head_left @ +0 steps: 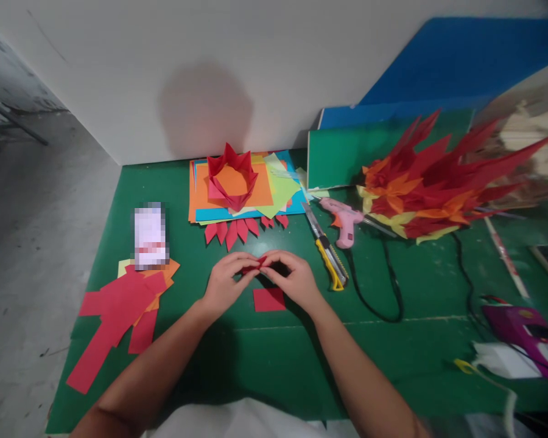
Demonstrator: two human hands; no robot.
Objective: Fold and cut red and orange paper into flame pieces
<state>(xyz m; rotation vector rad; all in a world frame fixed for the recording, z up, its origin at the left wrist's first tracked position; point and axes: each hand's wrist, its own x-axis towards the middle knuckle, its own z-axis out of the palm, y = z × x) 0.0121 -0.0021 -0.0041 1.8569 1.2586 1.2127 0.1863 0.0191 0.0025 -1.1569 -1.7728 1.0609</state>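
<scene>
A small folded piece of red paper is pinched between my two hands over the green table. My left hand grips its left end with thumb and fingers, and my right hand grips the right end. The fingers cover much of the paper, so its exact shape is hard to make out. Just below lies a flat red paper rectangle. Beyond my hands, several pointed red paper petals lie in a row, in front of a red folded paper ring resting on stacked coloured sheets.
A yellow utility knife and a pink glue gun with a black cord lie right of my hands. Red and orange paper flames stand at the back right. Red strips and a pixelated rectangular object lie left.
</scene>
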